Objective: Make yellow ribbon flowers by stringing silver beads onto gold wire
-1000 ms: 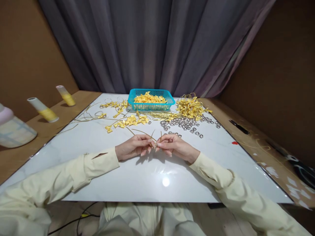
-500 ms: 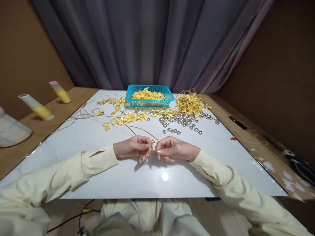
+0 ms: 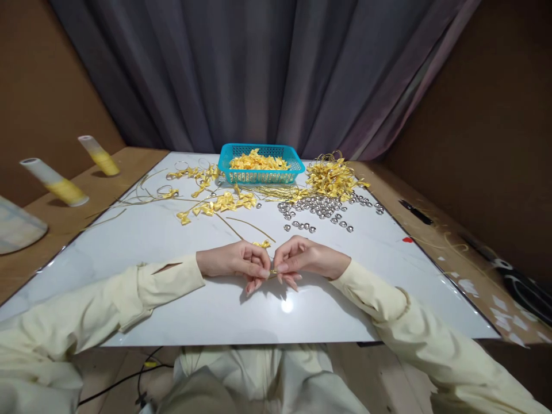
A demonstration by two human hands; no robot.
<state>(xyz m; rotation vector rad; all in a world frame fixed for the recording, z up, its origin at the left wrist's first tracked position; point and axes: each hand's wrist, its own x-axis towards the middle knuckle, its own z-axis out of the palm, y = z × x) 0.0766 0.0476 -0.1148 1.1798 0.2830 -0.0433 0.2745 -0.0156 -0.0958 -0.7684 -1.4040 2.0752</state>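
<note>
Both hands meet over the near middle of the white table, fingertips almost touching. My left hand (image 3: 241,260) pinches one side of a short gold cord (image 3: 273,273); my right hand (image 3: 307,259) pinches the other side between thumb and finger. Most of the cord is hidden by the fingers. Just behind the left fingers shows a yellow ribbon bow (image 3: 261,244); whether it is joined to the cord I cannot tell. Farther back, a loose row of yellow bows (image 3: 224,203) lies beside silver heart-shaped pieces (image 3: 321,208).
A turquoise basket (image 3: 261,177) full of yellow bows stands at the back. Right of it sits a heap of corded bows (image 3: 332,178). Loose gold cords (image 3: 250,228) lie beyond my hands. Ribbon rolls (image 3: 64,187) stand left; a black pen-like tool (image 3: 415,211) lies right.
The hands have tipped slightly downward and gold cord now shows between the fingertips. The yellow bow, earlier mostly hidden at the left fingertips, now shows behind the left hand.
</note>
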